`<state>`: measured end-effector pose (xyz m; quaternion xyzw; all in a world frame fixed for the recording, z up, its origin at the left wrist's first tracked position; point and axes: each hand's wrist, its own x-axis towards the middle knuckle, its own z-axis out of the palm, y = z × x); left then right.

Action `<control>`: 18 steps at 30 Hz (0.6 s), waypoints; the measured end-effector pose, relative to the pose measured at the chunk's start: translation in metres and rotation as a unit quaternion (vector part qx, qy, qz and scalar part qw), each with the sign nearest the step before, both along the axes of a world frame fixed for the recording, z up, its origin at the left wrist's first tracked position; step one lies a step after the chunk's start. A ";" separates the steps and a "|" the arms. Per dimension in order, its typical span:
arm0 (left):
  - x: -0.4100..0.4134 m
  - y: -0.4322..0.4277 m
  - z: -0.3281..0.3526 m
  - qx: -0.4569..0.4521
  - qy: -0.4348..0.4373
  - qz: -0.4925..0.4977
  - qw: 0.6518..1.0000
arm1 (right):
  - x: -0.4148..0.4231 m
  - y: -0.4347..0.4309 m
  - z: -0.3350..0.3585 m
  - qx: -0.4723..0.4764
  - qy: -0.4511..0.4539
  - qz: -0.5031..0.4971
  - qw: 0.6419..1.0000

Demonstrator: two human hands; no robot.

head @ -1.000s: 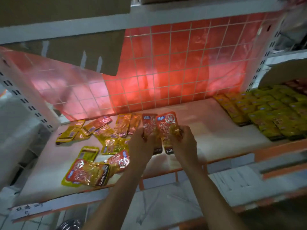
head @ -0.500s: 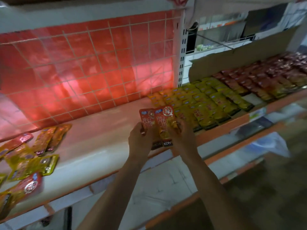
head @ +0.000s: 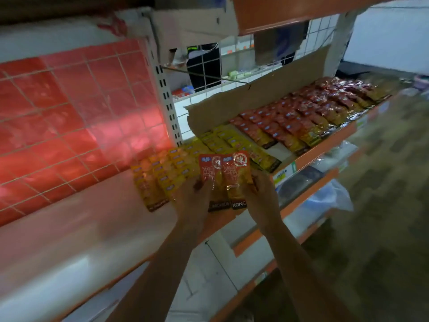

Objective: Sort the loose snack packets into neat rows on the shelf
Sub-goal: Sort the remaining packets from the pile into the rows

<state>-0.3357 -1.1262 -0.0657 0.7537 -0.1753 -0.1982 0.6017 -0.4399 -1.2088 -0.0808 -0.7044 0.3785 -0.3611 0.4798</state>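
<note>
1. The shelf (head: 92, 219) is lying pale and bare on the left under a red mesh back panel (head: 69, 108). To the right, the yellow rows (head: 162, 175) and then the red rows (head: 301, 117) are sitting packed in front of a cardboard sheet (head: 255, 98).
2. You are holding the red packets (head: 224, 175) fanned upright over the shelf's front edge, just above the near end of the yellow rows. Your left hand (head: 197, 203) and right hand (head: 263, 198) are each gripping the lower half, fingers curled round the stack.
3. The film is looking glossy, so I judge a loose pinch could be letting a packet slide out and drop past the orange lip (head: 325, 156) onto the lower shelves (head: 301, 205).
4. You are hovering over yellow stock. Setting red packets down here would be mixing the colours; they likely belong further right.
5. Lowering your wrists carelessly could be nudging the overlapped yellow rows out of line.
6. The view is blurring, so I cannot tell how many packets you are holding.
</note>
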 end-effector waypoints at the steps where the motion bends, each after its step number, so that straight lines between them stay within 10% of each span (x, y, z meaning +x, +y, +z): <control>1: 0.000 -0.012 0.001 0.012 -0.015 -0.003 1.000 | -0.003 -0.011 0.001 0.004 0.002 -0.011 1.000; 18: 0.021 -0.223 0.005 0.127 -0.193 -0.107 0.967 | -0.003 -0.245 0.011 -0.002 -0.003 -0.082 0.997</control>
